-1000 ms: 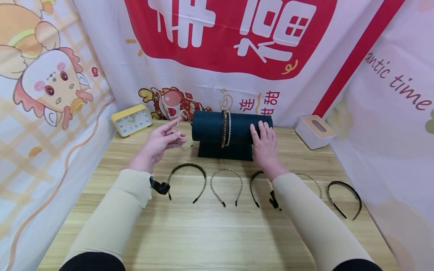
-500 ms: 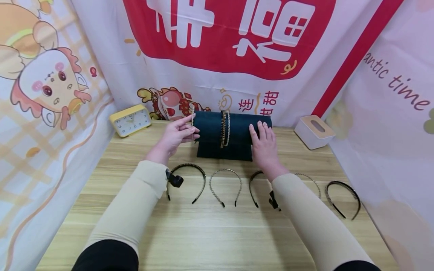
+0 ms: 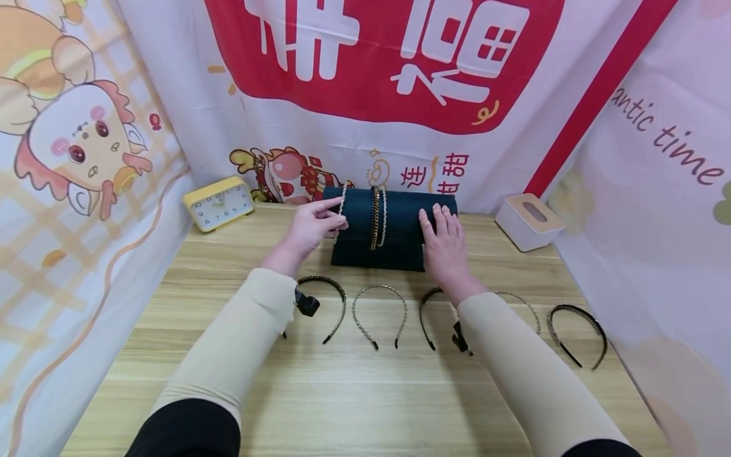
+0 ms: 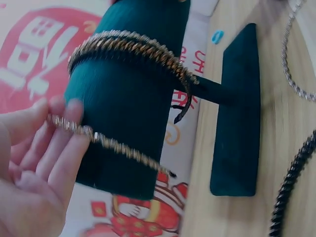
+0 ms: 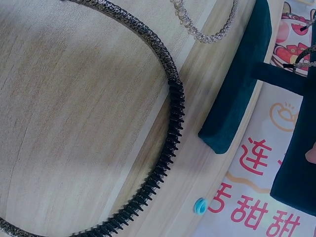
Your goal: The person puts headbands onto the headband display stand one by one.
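The wooden surface fills the lower frame, walled by printed banners behind and at both sides, with open room toward the bottom edge. At centre frame stands the dark green stand, steadied by the right hand lying flat with straight fingers on its right end. Two headbands already ring its middle. The left hand pinches a beaded headband, straddling the roll's left end. Five headbands lie in a row just below.
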Available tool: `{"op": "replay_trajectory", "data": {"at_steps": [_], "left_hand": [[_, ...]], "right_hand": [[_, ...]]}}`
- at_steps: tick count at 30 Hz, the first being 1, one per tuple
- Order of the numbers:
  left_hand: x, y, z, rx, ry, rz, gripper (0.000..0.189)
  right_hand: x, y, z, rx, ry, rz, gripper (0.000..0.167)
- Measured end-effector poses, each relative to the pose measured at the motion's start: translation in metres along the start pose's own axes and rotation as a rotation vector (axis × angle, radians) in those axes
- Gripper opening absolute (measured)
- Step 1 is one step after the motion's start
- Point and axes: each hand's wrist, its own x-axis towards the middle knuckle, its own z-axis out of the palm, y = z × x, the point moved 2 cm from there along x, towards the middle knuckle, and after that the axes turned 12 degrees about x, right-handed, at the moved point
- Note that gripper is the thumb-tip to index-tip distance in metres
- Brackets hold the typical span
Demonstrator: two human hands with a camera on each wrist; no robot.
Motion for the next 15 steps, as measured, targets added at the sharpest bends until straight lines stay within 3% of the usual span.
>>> {"op": "replay_trajectory", "data": {"at_steps": [5,9,11,15], "left_hand": [[-0.006,0.013,0.011,0.473,0.186,0.07,0.042],[-0.012,0.019,0.014,0.734,0.221,0.151,0.048],[-0.016,0.019,0.013,0.841,0.215,0.233,0.051],[-0.022,0.011,0.008,1.057,0.185,0.494,0.066]], "right_hand": [[0.0,0.0,-0.001,0.005,0.01,-0.001,0.076],[0.0,-0.001,-0.002,-0.01,-0.009,0.005,0.076],[0.0,-0.002,-0.002,-0.016,-0.018,0.007,0.077],[0.0,-0.002,-0.002,-0.005,-0.015,0.007,0.078]]}}
